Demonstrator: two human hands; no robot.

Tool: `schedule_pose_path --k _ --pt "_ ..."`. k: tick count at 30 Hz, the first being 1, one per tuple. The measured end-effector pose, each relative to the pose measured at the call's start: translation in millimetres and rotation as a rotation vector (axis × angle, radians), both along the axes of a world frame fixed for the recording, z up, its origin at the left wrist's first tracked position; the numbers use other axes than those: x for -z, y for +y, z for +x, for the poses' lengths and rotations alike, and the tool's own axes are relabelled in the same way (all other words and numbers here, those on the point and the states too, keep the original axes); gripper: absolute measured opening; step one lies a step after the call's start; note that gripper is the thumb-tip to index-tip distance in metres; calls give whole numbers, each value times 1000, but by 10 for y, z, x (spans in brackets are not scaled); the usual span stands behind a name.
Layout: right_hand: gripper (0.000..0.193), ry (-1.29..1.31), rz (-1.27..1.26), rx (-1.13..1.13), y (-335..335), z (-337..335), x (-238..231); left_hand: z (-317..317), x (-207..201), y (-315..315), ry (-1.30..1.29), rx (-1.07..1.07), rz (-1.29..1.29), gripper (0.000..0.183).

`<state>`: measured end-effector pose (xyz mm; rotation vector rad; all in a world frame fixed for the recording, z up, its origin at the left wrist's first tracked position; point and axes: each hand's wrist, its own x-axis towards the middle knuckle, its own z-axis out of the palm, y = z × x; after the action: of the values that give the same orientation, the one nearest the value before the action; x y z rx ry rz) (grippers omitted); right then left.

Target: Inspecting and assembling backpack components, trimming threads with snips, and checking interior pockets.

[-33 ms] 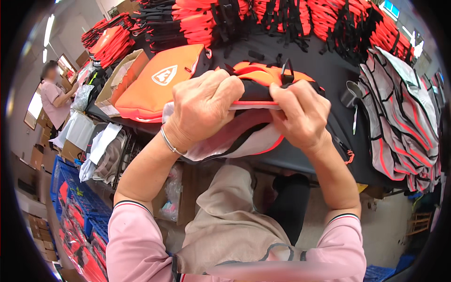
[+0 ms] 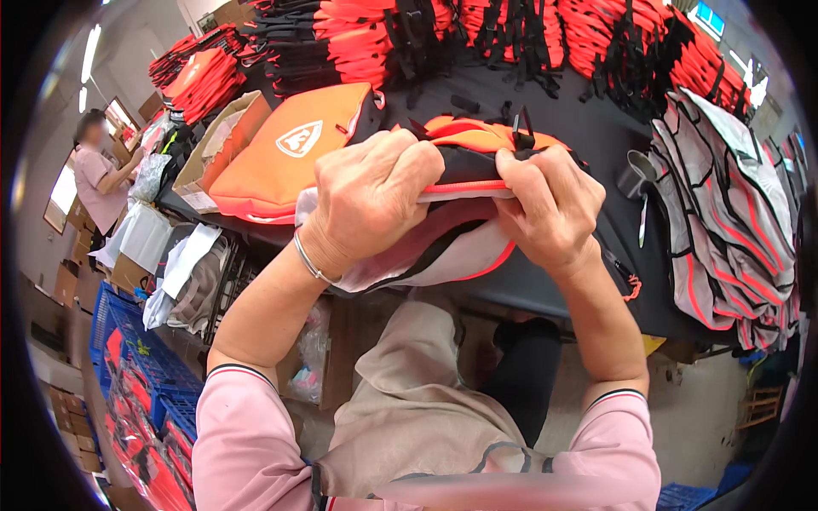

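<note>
A backpack (image 2: pixel 464 247) with a pale grey lining, black edging and orange-red zipper trim lies at the front edge of the table, its mouth gaping toward me. My left hand (image 2: pixel 375 187) is closed on the left part of its zippered rim; a metal bangle circles that wrist. With fingers pinched, my right hand (image 2: pixel 552 194) grips the same rim a short way to the right. Between them runs a stretch of orange-red zipper (image 2: pixel 464 186). The orange and black outside of the bag bunches up behind my hands. What lies under my fingers is hidden.
Left of my hands lies a finished-looking orange backpack (image 2: pixel 294 140), beside an open cardboard box (image 2: pixel 223 140). Stacked orange and black pieces (image 2: pixel 358 43) line the back. At right are a metal mug (image 2: pixel 632 175) and grey bag panels (image 2: pixel 724 213). Another person (image 2: pixel 102 175) stands far left.
My right hand has shifted slightly right along the rim, and a little more zipper shows between my hands. My left hand stays almost in place.
</note>
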<state>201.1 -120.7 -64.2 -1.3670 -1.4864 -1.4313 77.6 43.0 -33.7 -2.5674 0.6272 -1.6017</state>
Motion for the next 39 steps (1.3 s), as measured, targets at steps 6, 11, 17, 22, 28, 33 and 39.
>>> schedule_pose_path --k 6,11,17,22,28,33,39 --pt "16 -86 270 52 142 110 -60 -27 170 -189 76 119 -95 26" --pt "20 29 182 151 -42 89 260 -191 -4 24 60 -2 13 16" --pt "36 415 229 216 -318 277 659 -244 755 351 698 1 -305 34" --pt "44 306 -296 316 -1075 378 1460 -330 1607 418 927 82 -254 35" --pt "45 667 -730 599 -1326 -408 1004 -352 1913 473 824 130 -152 30" --pt "38 908 -794 109 -402 -1049 1161 -242 2038 307 938 232 -180 25" --pt "23 931 -770 72 -100 -791 1966 -303 1859 559 1023 -8 -60 44"
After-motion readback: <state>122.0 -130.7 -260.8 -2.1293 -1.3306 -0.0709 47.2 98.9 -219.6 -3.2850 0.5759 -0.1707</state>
